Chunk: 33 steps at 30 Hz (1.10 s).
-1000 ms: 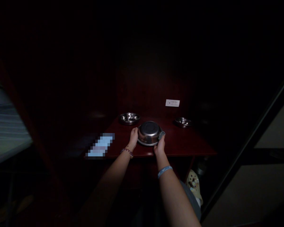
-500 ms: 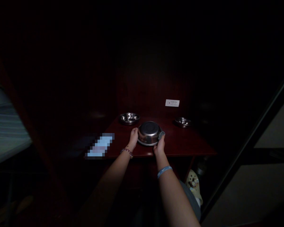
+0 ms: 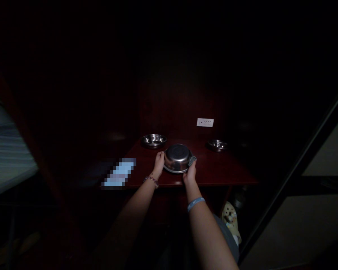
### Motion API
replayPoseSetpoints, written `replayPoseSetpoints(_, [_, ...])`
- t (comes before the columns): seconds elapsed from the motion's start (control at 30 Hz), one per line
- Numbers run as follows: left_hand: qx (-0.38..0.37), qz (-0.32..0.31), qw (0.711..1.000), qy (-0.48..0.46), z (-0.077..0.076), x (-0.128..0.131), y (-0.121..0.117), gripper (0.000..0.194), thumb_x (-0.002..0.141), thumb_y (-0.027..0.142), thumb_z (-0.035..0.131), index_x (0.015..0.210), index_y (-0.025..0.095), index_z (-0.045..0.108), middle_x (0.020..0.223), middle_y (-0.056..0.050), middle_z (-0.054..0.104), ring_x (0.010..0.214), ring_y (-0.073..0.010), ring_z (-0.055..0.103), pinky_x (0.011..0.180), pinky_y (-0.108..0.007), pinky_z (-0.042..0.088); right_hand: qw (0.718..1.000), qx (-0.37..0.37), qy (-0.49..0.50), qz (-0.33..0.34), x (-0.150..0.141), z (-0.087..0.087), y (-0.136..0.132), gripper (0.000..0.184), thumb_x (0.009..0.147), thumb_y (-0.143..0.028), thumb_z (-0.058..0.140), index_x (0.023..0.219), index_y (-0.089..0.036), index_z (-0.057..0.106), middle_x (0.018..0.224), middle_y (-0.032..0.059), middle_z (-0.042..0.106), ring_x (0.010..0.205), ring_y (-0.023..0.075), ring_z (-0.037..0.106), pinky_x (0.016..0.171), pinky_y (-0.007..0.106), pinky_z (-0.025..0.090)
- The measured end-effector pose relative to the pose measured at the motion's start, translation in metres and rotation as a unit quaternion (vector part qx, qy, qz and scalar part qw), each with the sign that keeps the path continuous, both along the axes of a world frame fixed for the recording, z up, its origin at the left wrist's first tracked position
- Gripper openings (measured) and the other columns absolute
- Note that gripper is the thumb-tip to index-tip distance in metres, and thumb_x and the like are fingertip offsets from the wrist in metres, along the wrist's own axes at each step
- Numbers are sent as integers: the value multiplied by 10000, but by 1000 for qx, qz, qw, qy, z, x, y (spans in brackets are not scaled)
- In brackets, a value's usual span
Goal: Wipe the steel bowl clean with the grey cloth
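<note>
A shiny steel bowl (image 3: 178,157) is upside down, its base facing up, over the dark red desk. My left hand (image 3: 159,164) grips its left rim, with the thumb on top and the other fingers mostly hidden. My right hand (image 3: 190,173) is closed at the bowl's right side, with a small grey-green wad (image 3: 192,161) between it and the metal. Whether the wad is cloth or a scouring pad I cannot tell. Behind on the desk stand a wide steel bowl (image 3: 154,141) at left and a smaller steel bowl (image 3: 218,145) at right, both upright.
The dark red desk (image 3: 222,174) has its front edge just below my hands. A white wall socket (image 3: 205,122) sits on the back panel. A pixelated bright patch (image 3: 119,173) lies at the desk's left. Below right is a pale clog (image 3: 230,219). The surroundings are very dark.
</note>
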<state>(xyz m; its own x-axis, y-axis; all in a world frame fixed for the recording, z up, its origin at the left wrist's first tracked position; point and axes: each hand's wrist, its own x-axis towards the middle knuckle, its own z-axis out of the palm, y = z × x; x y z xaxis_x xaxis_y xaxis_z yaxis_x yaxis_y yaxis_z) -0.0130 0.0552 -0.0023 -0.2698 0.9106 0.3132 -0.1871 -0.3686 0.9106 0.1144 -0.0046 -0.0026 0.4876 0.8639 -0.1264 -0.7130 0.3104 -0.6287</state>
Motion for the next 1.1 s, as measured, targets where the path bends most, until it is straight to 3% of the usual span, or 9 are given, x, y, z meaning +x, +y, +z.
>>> replayPoseSetpoints(0.23, [-3, 6, 1000, 1, -2, -1, 3, 155, 845, 331, 539, 770, 196, 556, 809, -20, 601, 842, -174, 589, 937, -354, 461, 1000, -4, 26, -2, 0, 1, 0, 537, 927, -498, 466, 1268, -106, 602, 1223, 104, 695, 1043, 185, 699, 928, 352, 562])
replayPoseSetpoints(0.6, [-21, 2, 1000, -12, -5, -1, 5, 228, 826, 439, 554, 766, 219, 548, 824, -26, 599, 865, -187, 576, 899, -329, 464, 1000, -9, 19, 1, 0, 2, -1, 544, 941, -494, 437, 1293, -108, 586, 1195, 104, 709, 1032, 183, 704, 914, 345, 569])
replayPoseSetpoints(0.83, [-16, -3, 999, -51, 0, 0, 3, 216, 834, 376, 536, 713, 198, 552, 758, -7, 600, 781, -166, 565, 853, -321, 474, 1000, -3, 27, 1, 0, 1, 1, 520, 927, -501, 469, 1245, -120, 623, 1177, 89, 719, 1030, 181, 702, 915, 340, 566])
replayPoseSetpoints(1.1, [-6, -1, 999, -53, -6, -1, 9, 159, 835, 331, 523, 758, 199, 565, 808, -11, 619, 837, -175, 575, 916, -338, 453, 999, -4, 33, 5, 1, 2, 0, 518, 932, -488, 465, 1263, -117, 609, 1202, 95, 707, 1043, 178, 699, 933, 347, 558])
